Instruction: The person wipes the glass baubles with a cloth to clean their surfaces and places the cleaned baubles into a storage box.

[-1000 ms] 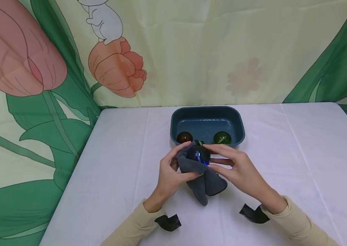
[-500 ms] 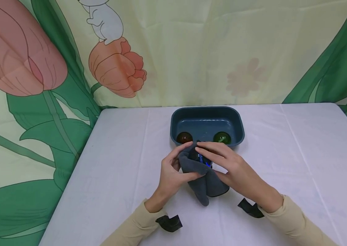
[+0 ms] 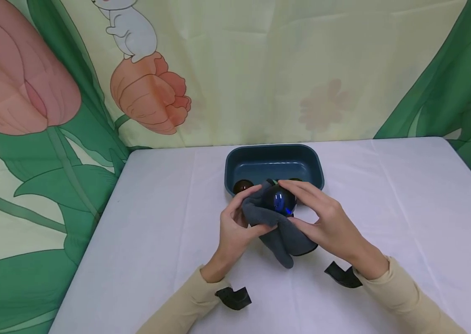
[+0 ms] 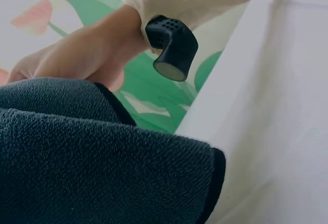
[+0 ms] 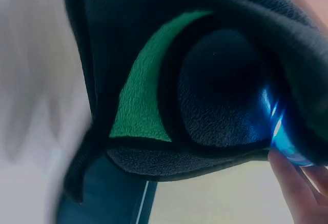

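Note:
A shiny dark blue ball (image 3: 279, 199) sits in the folds of a dark grey cloth (image 3: 260, 212), in front of the tray. My left hand (image 3: 235, 227) grips the cloth from the left, thumb in front and fingers behind. On the other side, my right hand (image 3: 335, 222) pinches the ball, fingertips on its upper edge and thumb low down. The cloth's lower folds hang beneath both hands. In the right wrist view the cloth (image 5: 220, 90) shows a green patch and black edging, with the blue ball (image 5: 287, 137) partly wrapped. Fuzzy cloth (image 4: 102, 167) fills much of the left wrist view.
Behind the hands stands a dark blue tray (image 3: 274, 147) on the white-covered table (image 3: 168, 213). A reddish-brown ball (image 3: 242, 186) lies at its front left. The green ball (image 3: 295, 179) at its front right is almost hidden by my right hand. A printed curtain (image 3: 239, 69) hangs behind the table.
My right fingers lay over the ball half a second ago; they are now back at its edge, and more of it shows. Hands, cloth and ball have risen slightly, covering the green ball. The head view shifted slightly.

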`<state>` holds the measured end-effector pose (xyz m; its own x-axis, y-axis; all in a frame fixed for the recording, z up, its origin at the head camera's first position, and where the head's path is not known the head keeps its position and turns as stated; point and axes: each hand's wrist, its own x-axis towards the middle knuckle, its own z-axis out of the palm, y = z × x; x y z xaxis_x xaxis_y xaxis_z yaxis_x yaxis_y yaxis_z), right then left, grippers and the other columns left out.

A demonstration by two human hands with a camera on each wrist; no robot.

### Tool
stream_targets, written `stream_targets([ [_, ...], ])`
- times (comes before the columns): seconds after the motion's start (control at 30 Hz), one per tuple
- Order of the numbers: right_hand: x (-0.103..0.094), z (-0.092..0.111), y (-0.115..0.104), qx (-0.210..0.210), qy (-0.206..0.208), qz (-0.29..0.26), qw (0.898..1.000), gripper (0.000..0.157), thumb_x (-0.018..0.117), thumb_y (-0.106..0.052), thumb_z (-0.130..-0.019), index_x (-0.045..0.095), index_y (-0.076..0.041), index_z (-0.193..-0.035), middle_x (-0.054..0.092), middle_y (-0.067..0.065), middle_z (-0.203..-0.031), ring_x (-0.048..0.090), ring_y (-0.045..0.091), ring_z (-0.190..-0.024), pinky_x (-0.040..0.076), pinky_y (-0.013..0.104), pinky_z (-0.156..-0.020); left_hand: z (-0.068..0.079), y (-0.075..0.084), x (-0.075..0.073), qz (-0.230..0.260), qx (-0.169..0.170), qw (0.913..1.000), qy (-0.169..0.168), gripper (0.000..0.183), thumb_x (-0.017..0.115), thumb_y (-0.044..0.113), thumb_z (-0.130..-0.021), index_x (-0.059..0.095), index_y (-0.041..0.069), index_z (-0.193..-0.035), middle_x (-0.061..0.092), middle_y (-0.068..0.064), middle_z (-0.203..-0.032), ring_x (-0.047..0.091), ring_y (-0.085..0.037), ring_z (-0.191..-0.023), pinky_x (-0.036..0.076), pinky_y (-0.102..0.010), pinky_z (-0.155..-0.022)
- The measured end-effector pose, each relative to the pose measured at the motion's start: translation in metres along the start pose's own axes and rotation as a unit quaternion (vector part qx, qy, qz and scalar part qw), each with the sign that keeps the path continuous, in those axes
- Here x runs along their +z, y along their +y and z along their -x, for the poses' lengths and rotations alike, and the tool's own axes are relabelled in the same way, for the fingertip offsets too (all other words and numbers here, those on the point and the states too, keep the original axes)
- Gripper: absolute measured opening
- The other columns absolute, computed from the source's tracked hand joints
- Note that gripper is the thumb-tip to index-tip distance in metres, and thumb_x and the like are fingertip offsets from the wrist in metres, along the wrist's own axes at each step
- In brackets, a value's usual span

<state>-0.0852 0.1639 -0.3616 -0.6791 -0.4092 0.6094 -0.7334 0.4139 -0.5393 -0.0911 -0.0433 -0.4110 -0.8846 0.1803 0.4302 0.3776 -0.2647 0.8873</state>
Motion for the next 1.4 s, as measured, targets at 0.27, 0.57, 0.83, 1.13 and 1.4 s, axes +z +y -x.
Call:
stream_targets([
  [0.27,-0.002,-0.001,0.007,0.026,0.012,0.014,1.0,0.08,0.085,0.011,-0.067,0.055,-0.005,-0.14,0.059,0.008,-0.136,0.058,0.024,-0.122,0.043,0.011,-0.102,-0.005,-0.006,0.001,0.012,0.001,0.9997,0.02,0.077,0.086,0.03,-0.079,0.051,-0.003,-0.138,0.051,-0.018,-0.141,0.055,-0.024,-0.124,0.047,-0.032,-0.107],
  [0.57,-0.005,-0.003,0.023,0.066,0.02,0.017,0.997,0.078,0.087,0.005,-0.067,0.056,-0.005,-0.139,0.06,0.009,-0.132,0.063,0.022,-0.116,0.047,0.01,-0.094,0.004,-0.014,-0.012,0.011,-0.022,0.9995,0.017,0.073,0.086,0.01,-0.076,0.05,0.001,-0.14,0.051,-0.015,-0.141,0.054,-0.023,-0.121,0.048,-0.031,-0.106],
  [0.83,-0.004,-0.008,0.045,0.101,0.005,0.044,0.994,0.073,0.087,-0.001,-0.071,0.057,-0.005,-0.137,0.06,0.011,-0.132,0.063,0.025,-0.115,0.056,0.035,-0.087,0.015,-0.012,-0.033,0.005,-0.031,0.9992,-0.023,0.082,0.081,-0.008,-0.074,0.043,0.002,-0.145,0.046,-0.018,-0.146,0.053,-0.024,-0.125,0.046,-0.03,-0.108],
  [1.13,0.009,-0.011,0.064,0.138,-0.043,0.03,0.989,0.069,0.085,-0.01,-0.077,0.054,-0.001,-0.139,0.058,0.014,-0.132,0.062,0.03,-0.116,0.056,0.045,-0.091,0.032,-0.009,-0.065,-0.043,-0.085,0.9935,-0.062,0.087,0.082,-0.006,-0.074,0.038,0.004,-0.148,0.041,-0.018,-0.148,0.051,-0.018,-0.129,0.043,-0.025,-0.109],
  [1.4,0.017,-0.023,0.077,0.159,-0.077,0.026,0.984,0.067,0.083,-0.014,-0.08,0.054,-0.001,-0.139,0.058,0.014,-0.133,0.063,0.032,-0.114,0.056,0.048,-0.092,0.041,-0.009,-0.085,-0.07,-0.132,0.9871,-0.059,0.092,0.083,-0.008,-0.071,0.036,0.005,-0.149,0.046,-0.02,-0.146,0.053,-0.013,-0.127,0.043,-0.02,-0.107],
])
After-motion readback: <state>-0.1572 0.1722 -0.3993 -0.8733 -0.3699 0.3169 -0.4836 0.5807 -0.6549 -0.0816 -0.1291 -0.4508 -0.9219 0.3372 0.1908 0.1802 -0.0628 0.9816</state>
